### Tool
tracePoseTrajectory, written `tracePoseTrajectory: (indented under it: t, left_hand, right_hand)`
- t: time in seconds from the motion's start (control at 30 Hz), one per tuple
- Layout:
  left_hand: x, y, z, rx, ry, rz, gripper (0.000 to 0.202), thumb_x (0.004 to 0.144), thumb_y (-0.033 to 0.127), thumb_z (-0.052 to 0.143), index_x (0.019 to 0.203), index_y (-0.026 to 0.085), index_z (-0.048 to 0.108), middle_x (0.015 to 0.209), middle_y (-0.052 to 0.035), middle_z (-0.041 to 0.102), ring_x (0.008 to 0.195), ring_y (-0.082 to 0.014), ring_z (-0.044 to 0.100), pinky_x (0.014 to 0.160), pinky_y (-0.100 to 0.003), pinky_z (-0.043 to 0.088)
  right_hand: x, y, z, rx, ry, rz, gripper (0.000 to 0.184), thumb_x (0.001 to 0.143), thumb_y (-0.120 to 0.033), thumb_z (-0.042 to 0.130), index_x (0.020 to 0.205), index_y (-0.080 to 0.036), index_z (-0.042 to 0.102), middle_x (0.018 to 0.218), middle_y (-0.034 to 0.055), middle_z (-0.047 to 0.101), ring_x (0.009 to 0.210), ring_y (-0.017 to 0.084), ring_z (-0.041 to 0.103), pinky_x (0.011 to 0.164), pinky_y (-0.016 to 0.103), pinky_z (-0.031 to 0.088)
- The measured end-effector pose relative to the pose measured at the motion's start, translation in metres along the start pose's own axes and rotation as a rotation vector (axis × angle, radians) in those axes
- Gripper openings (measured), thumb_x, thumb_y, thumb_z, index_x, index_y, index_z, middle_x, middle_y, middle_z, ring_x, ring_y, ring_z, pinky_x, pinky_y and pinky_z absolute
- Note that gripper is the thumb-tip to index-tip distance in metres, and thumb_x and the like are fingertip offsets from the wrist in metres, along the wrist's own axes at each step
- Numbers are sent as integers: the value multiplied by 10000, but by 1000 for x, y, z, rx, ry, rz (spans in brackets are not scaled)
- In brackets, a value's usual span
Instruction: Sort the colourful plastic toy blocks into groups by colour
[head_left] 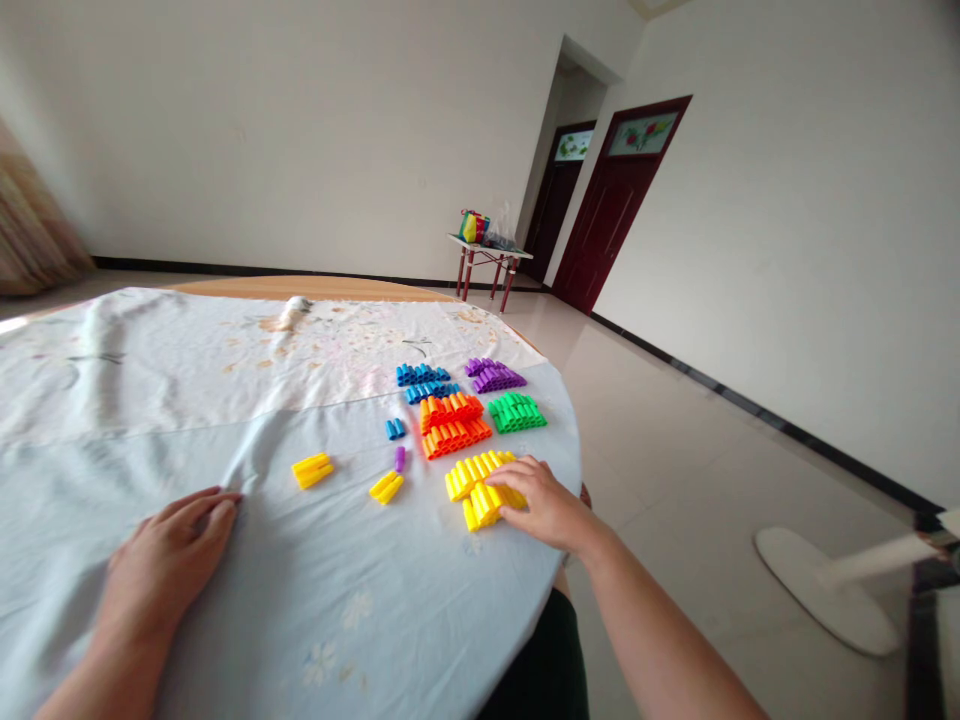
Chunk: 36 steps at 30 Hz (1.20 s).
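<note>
My right hand is curled over the right end of the nearer stack of short yellow plastic tubes, its thumb at the front and fingers on top. How many tubes lie under the fingers is hidden. Another row of yellow tubes lies just behind. My left hand rests flat on the pale blue tablecloth, holding nothing. Between the hands lie a small yellow group, another yellow group, a single purple tube and a blue pair.
Behind the yellow stacks stand orange tubes, green tubes, blue tubes and purple tubes. The round table's edge curves past my right wrist. A white pedestal base stands on the floor; a small side table is farther off.
</note>
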<state>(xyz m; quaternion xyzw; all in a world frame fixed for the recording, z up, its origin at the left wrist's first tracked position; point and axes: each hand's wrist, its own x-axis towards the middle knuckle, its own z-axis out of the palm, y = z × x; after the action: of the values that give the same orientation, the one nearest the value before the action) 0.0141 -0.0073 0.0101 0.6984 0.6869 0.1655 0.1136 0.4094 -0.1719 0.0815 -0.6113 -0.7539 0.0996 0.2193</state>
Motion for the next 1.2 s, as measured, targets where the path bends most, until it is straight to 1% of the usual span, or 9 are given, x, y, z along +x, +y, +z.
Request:
tracePoseTrajectory:
  t: [0.1, 0.2, 0.33, 0.47, 0.6, 0.8, 1.0, 1.13, 1.2]
  left_hand:
    - [0, 0, 0, -10, 6, -1, 495, 818, 512, 271, 1039, 249, 626, 1251, -30, 564, 1156, -259, 475, 986, -414, 366]
    - [-2, 0, -1, -37, 11, 12, 479, 821, 504, 291, 1037, 246, 632, 1252, -36, 563, 1162, -263, 467, 988, -429, 357]
    - [-5, 2, -3, -77, 26, 16, 453, 827, 478, 315, 1016, 230, 644, 1233, -45, 578, 1153, -250, 473, 986, -409, 359]
    - [-8, 2, -4, -91, 36, 30, 435, 828, 463, 329, 1008, 233, 652, 1217, -40, 592, 1145, -235, 485, 982, -385, 368]
    - [-10, 3, -5, -110, 64, 23, 419, 823, 452, 338, 967, 243, 671, 1198, -39, 605, 1128, -243, 505, 970, -389, 383]
    - [-10, 1, -5, -139, 103, 27, 409, 810, 443, 356, 937, 243, 689, 1153, -47, 633, 1077, -264, 541, 943, -418, 407]
    - [-9, -1, -3, -151, 104, 29, 403, 815, 441, 358, 944, 242, 684, 1149, -50, 634, 1087, -260, 532, 951, -414, 397]
    - [-8, 0, -4, -145, 93, 25, 414, 820, 442, 341, 946, 237, 678, 1166, -51, 625, 1093, -261, 526, 963, -425, 383]
    - [-8, 1, -4, -145, 86, 28, 407, 821, 435, 344, 949, 234, 673, 1163, -51, 628, 1097, -256, 524, 964, -416, 384]
  right_hand:
    - [2, -14, -4, 30, 73, -46, 354, 748, -126, 602, 1089, -220, 599, 1112, 56, 609, 1077, 215, 494, 943, 405, 359]
    - [10, -42, 3, 114, 160, -123, 299, 786, -131, 562, 1067, -227, 603, 1079, 45, 627, 1044, 196, 519, 957, 393, 354]
    - [29, -83, 40, 256, 138, -207, 260, 800, -159, 567, 1049, -222, 605, 1035, 29, 645, 1010, 170, 542, 938, 337, 385]
    - [61, -106, 88, 283, 122, -213, 284, 786, -165, 571, 1066, -198, 603, 1059, 47, 635, 1025, 171, 539, 944, 322, 392]
    - [103, -116, 120, 204, 111, -161, 350, 788, -181, 548, 1136, -203, 571, 1171, 58, 586, 1102, 187, 493, 973, 342, 374]
    - [147, -127, 148, 56, 73, -111, 404, 804, -204, 523, 1208, -225, 515, 1255, 48, 530, 1160, 207, 434, 966, 360, 371]
    - [160, -131, 166, -31, 65, -58, 351, 807, -340, 568, 1142, -239, 539, 1209, 76, 523, 1092, 225, 469, 906, 376, 396]
    - [161, -134, 166, -37, 61, -70, 197, 813, -284, 561, 998, -220, 575, 1043, 51, 584, 1007, 204, 502, 864, 347, 411]
    - [157, -135, 161, -25, 62, -113, 196, 807, -238, 549, 999, -214, 574, 1038, 46, 588, 1001, 197, 504, 868, 335, 411]
